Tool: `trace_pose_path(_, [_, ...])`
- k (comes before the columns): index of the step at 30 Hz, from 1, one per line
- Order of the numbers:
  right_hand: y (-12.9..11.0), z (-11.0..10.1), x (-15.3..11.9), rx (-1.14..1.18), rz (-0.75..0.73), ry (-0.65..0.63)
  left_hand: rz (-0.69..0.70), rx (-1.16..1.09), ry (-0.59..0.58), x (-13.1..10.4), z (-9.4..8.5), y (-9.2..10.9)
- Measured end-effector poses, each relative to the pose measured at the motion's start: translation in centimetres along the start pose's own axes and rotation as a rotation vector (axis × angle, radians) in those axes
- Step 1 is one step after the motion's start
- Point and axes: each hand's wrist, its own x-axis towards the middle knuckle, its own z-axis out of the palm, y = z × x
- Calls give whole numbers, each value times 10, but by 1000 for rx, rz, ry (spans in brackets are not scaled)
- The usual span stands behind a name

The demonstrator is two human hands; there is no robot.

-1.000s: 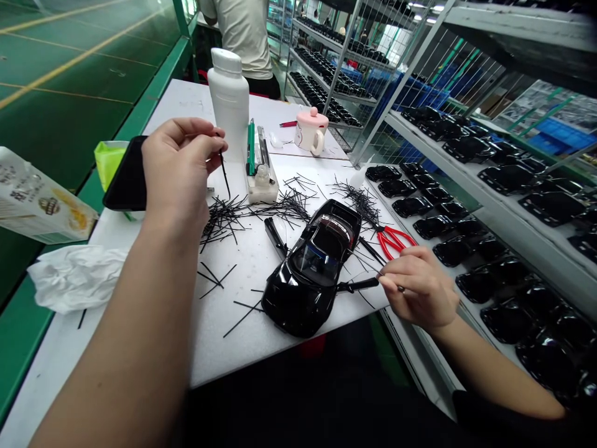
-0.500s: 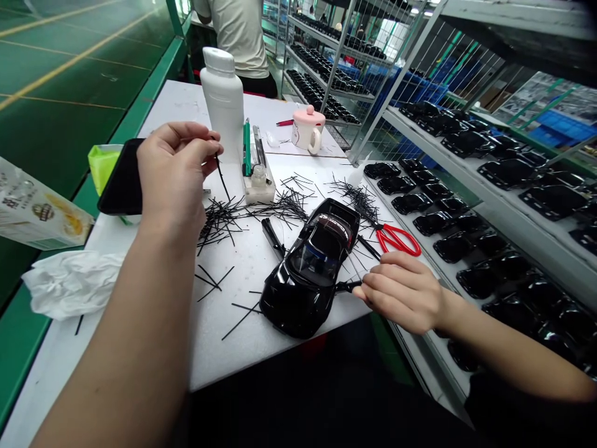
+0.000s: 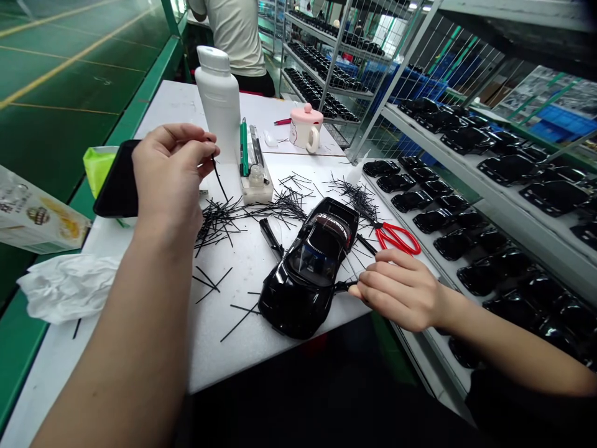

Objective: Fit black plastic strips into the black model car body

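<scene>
A glossy black model car sits on the white table, both its doors swung out. My left hand is raised over the table's left part, thumb and fingers pinching a thin black strip that hangs down. Below it lies a loose heap of similar black strips. My right hand is closed beside the car's open right door. A thin, light sliver sticks out near its fingers; what the hand grips is mostly hidden. Red-handled scissors lie just beyond it.
A white bottle, a green utility knife, a small glass jar and a lidded pink cup stand or lie farther back. Left are a phone and crumpled tissue. Racks of black car bodies line the right. A person sits ahead.
The view has shifted slightly. Both hands keep nearly the same pose, the left still pinching the strip. The car has not visibly moved.
</scene>
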Motion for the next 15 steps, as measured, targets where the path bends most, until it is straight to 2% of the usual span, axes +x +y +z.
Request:
trace_pose_path(6, [-1, 1, -1, -41, -55, -11, -1, -4, 2, 1, -2, -2])
trace_pose_path(10, [-1, -9, 2, 109, 45, 8, -15, -37, -10, 1, 0, 1])
trace_pose_path(13, [11, -29, 11, 290, 223, 23, -131, -130, -58, -6, 0, 24])
trace_pose_path(15, [27, -37, 18, 407, 322, 122, -167, -164, -156, -17, -5, 50])
